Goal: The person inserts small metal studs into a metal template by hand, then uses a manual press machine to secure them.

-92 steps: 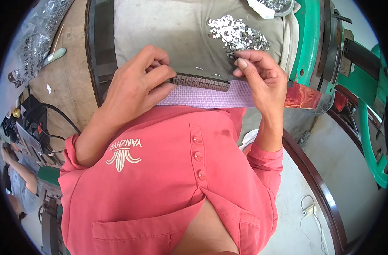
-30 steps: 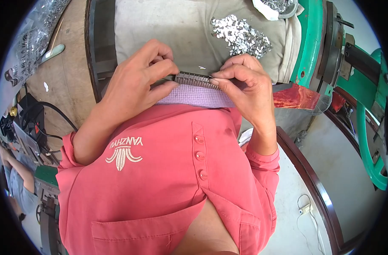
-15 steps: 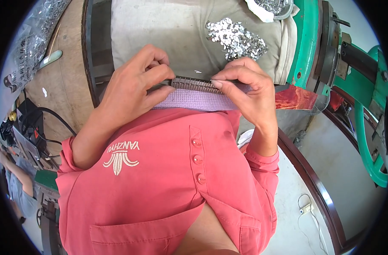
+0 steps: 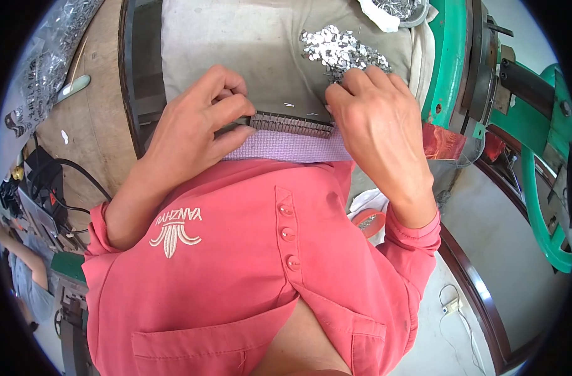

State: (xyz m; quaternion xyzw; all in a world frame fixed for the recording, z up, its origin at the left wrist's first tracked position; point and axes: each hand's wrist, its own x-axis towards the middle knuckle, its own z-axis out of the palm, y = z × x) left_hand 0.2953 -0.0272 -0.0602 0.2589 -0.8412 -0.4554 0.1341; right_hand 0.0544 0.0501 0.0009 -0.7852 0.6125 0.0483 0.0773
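My left hand (image 4: 204, 116) pinches the left end of a dark, comb-like metal strip (image 4: 292, 123) with a row of narrow slots or teeth. The strip lies level along the far edge of a purple woven cloth (image 4: 267, 148), close to my body. My right hand (image 4: 380, 119) is off the strip, over the near edge of a pile of small shiny metal pieces (image 4: 336, 47). Its fingers are curled down, and their tips are mostly hidden. A few loose slivers (image 4: 289, 104) rest on the grey cloth (image 4: 229, 37) just beyond the strip.
A bowl of small metal parts (image 4: 398, 9) stands at the far right, beside a green machine (image 4: 446, 69) with a green handwheel (image 4: 536, 207). On the left, a clear plastic bag (image 4: 47, 62) lies on a wooden board (image 4: 98, 88). Another person (image 4: 32, 269) appears at lower left.
My right hand has let go of the strip's right end and moved right and away from me to the metal pile, turning palm down. My left hand keeps its hold.
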